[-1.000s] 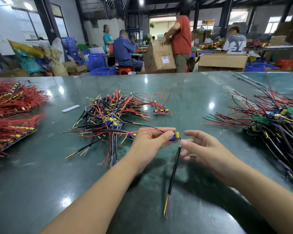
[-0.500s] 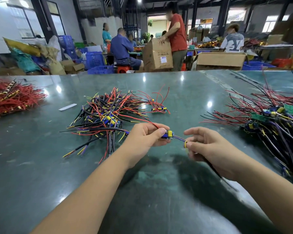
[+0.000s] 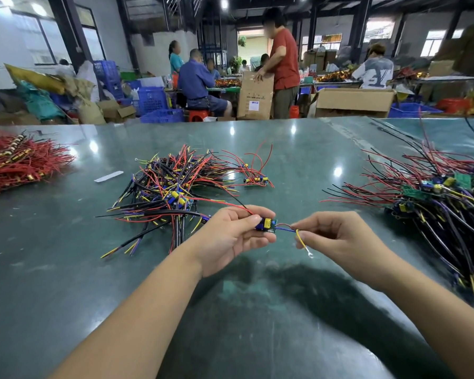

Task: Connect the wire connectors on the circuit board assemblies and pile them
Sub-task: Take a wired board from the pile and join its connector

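the left grip [image 3: 230, 236] curls around a small circuit board [image 3: 266, 225]; just beside it, the right grip [image 3: 337, 237] pinches the board's yellow wire [image 3: 300, 239] above the counter [image 3: 66, 269].

Both bare forearms extend forward from the lower edge of the view and converge toward the centre. The left hand [image 3: 230, 236] is turned palm-inward, fingers curled and thumb on top, gripping. The right hand [image 3: 337, 236] faces it, thumb and forefinger closed in a pinch, the other fingers loosely bent.
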